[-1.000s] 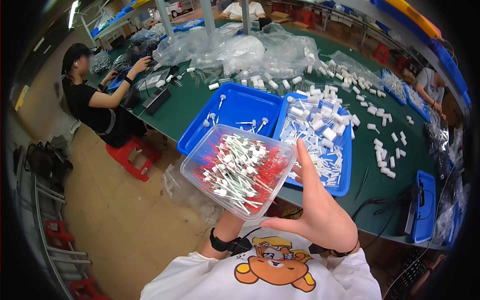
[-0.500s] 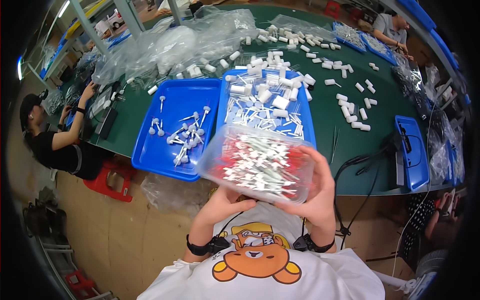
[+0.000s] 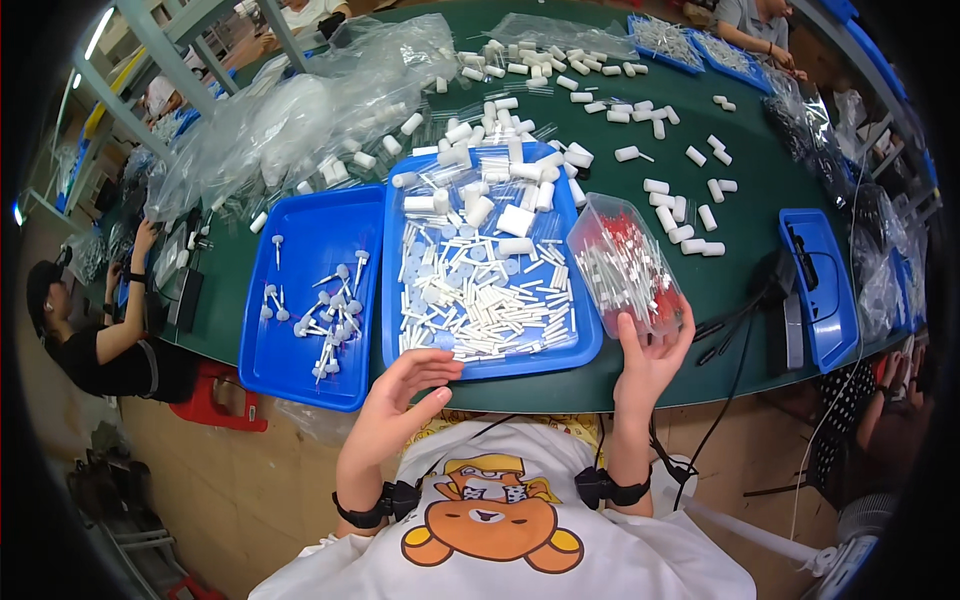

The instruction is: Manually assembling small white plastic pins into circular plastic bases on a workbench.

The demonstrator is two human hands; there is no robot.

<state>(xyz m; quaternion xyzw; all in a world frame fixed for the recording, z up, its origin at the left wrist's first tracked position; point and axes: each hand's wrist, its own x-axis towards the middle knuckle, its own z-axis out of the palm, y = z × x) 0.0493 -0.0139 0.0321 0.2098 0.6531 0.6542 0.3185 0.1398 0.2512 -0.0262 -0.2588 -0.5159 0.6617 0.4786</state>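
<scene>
Where the right hand (image 3: 650, 365) closes on its near end, the clear plastic tub (image 3: 598, 208) stands just beside the right edge of the larger blue tray (image 3: 530, 362); whether it bears its weight on the surface or hangs a little above, I cannot tell. It is filled with thin red-and-white pieces (image 3: 625, 260). The tub looks light, with thin, smooth walls that would probably flex under a hard squeeze and might slip a little. Its loose filling could slide or spill if tipped, so a hold on opposite walls below the rim, kept level, seems safest. The left hand (image 3: 405, 400) holds nothing, its fingers loosely spread at the near edge of the larger tray; contact with the rim is unclear.

That tray carries short white tubes (image 3: 480, 310), pale round discs and fat white cylinders (image 3: 480, 210). Left of it, a second blue tray (image 3: 265, 330) has a few disc-headed pieces in it. Under all this is a green tabletop (image 3: 725, 275), strewn with more cylinders towards the far side, crumpled clear bags (image 3: 300, 120) at the far left, and black cables (image 3: 735, 375) near its right front edge.

Beyond, a co-worker (image 3: 80, 340) in dark clothes sits at the left near a red stool (image 3: 225, 395), and grey metal posts (image 3: 285, 35) rise at the upper left.
</scene>
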